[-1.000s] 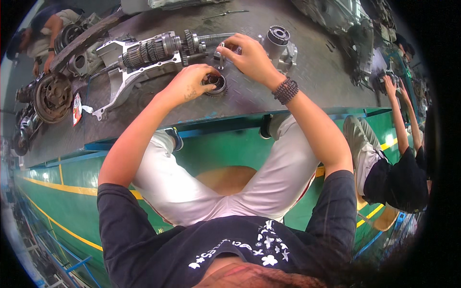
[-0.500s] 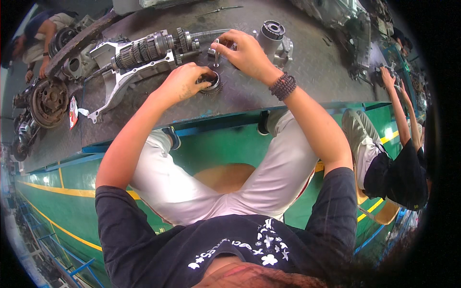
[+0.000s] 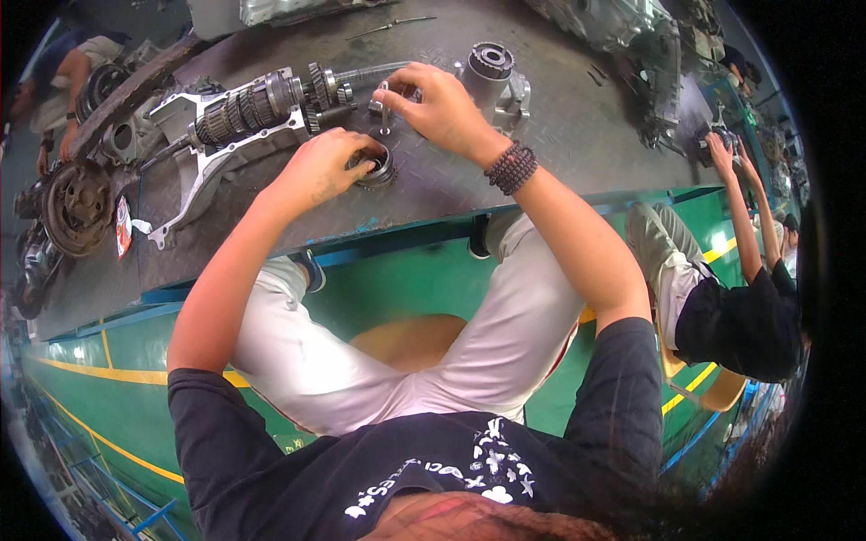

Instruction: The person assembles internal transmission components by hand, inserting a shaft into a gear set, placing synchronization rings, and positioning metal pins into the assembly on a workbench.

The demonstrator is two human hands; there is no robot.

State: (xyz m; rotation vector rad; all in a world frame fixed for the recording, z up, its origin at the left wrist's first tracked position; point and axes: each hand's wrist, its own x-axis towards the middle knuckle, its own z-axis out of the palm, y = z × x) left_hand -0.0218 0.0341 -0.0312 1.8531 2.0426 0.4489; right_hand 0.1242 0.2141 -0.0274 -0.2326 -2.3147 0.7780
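Observation:
My left hand (image 3: 327,165) is closed on a toothed metal ring (image 3: 382,173) near the front edge of the workbench, with fingertips at its rim and inside its opening. Just beyond the ring, my right hand (image 3: 442,106) pinches a slim, shiny metal piece (image 3: 385,119) held roughly upright; its exact kind is unclear. A small metal block (image 3: 375,105) shows beside that piece, partly hidden by my fingers. To the left lies an open gearbox housing (image 3: 191,185) with a shaft bearing several gears (image 3: 248,113).
A metal cylinder with a notched top (image 3: 492,63) stands right of my right hand. Beyond lies a thin rod (image 3: 391,27). A rusty drum (image 3: 79,207) sits at the far left, large castings (image 3: 613,45) at the back right. Another person's hands (image 3: 722,151) work at the right.
The whole view has shifted slightly, so the bench sits further left. Both hands keep nearly the same place, with the left still on the ring and the right still pinching the slim piece.

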